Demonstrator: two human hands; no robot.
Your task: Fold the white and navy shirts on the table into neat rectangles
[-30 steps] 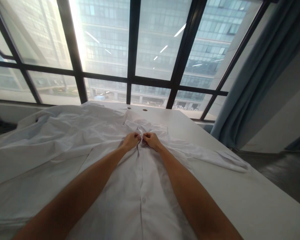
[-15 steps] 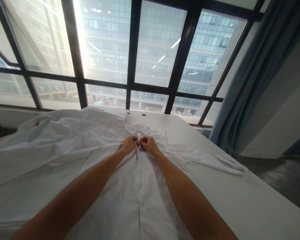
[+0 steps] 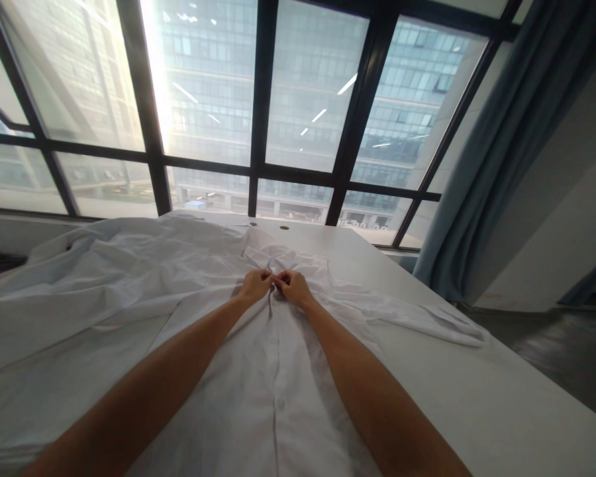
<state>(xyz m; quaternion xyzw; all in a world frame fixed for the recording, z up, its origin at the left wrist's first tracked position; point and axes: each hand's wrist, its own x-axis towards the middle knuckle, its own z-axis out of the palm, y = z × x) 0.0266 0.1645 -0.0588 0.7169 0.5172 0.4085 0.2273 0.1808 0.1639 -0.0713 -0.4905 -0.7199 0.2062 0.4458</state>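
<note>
A white button-up shirt (image 3: 243, 371) lies face up, its collar toward the window and its front placket running down the middle toward me. Just below the collar, my left hand (image 3: 256, 285) pinches the placket's edge from the left. My right hand (image 3: 292, 287) grips the cloth opposite, fingertips against those of the left. Any button between the fingers is hidden. Lower on the placket a small button (image 3: 281, 403) shows. One sleeve (image 3: 427, 326) stretches out to the right.
More white garments (image 3: 109, 258) lie rumpled at the left. Everything rests on a white table (image 3: 427, 391) with round holes near its far edge. Beyond it stand black-framed windows (image 3: 308, 99), and a blue curtain (image 3: 477, 199) hangs at the right.
My fingertips have drawn closer together at the placket, and the cloth just below my hands has shifted slightly. The shirt otherwise lies as before.
</note>
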